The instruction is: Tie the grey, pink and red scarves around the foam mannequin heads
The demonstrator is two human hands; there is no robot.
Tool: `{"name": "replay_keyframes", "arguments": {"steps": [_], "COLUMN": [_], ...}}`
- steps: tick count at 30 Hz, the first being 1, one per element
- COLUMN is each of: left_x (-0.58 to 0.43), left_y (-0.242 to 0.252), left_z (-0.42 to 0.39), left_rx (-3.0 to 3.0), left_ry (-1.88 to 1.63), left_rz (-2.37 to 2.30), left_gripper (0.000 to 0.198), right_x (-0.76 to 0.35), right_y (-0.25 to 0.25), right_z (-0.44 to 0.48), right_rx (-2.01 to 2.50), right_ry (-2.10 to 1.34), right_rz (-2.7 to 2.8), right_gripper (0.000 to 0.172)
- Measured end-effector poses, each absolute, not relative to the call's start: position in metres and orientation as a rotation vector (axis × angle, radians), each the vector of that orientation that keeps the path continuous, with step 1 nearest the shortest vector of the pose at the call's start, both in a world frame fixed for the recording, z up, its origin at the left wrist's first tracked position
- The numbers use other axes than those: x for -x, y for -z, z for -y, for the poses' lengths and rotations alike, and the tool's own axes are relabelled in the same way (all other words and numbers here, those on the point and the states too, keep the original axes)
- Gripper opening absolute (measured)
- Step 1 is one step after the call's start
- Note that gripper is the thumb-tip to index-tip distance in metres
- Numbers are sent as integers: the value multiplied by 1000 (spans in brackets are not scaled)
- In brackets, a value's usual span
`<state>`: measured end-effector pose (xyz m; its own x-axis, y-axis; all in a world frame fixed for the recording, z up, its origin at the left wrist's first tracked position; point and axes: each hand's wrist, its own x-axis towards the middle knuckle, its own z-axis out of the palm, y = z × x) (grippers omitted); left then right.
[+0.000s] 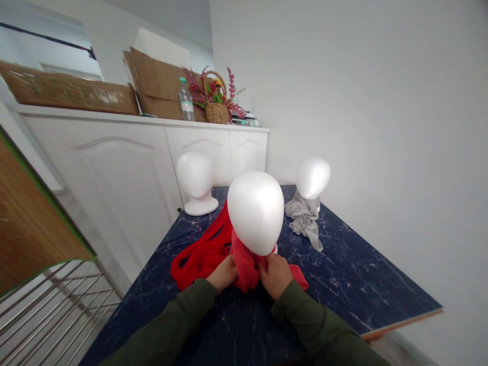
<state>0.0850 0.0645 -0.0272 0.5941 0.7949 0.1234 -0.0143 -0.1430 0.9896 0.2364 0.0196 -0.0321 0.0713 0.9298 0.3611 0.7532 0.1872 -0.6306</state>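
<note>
A white foam mannequin head (255,212) stands close in front of me on a dark blue marble-pattern tabletop (335,274). Red cloth, probably a scarf (208,256), is bunched around its base and spreads to the left. My left hand (223,273) and my right hand (276,276) both grip the red cloth just below the head, close together. Their fingertips are partly buried in the folds. A second foam head (195,175) stands on its white base at the far left corner. A third (313,178) stands at the far right, with a grey cloth (305,221) bunched around its base.
Behind the table stands a white cabinet (125,168) topped with cardboard sheets (160,89), a plastic bottle (186,100) and a wicker basket of artificial flowers (216,104). A white wall (381,127) runs along the right. A metal wire rack (57,315) and a woven mat (30,218) sit left.
</note>
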Motion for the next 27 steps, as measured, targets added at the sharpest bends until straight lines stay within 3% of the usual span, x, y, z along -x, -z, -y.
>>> {"name": "replay_keyframes", "arguments": {"steps": [9,14,27], "left_x": [-85,-92,-99], "left_y": [27,28,30], "left_z": [-60,-58,-55], "left_rx": [-1582,-1456,-1447], "left_ry": [-853,-876,-927], "left_rz": [-667,-671,-818], "left_gripper": [33,35,18], "right_x": [-209,-193,-205], "right_y": [32,37,37], "right_z": [-3,7,-4], "right_rx": [1510,1543,1564], "right_ry": [-464,-441,-320], "right_rz": [1683,1617,1574], "right_gripper": [21,60,52]}}
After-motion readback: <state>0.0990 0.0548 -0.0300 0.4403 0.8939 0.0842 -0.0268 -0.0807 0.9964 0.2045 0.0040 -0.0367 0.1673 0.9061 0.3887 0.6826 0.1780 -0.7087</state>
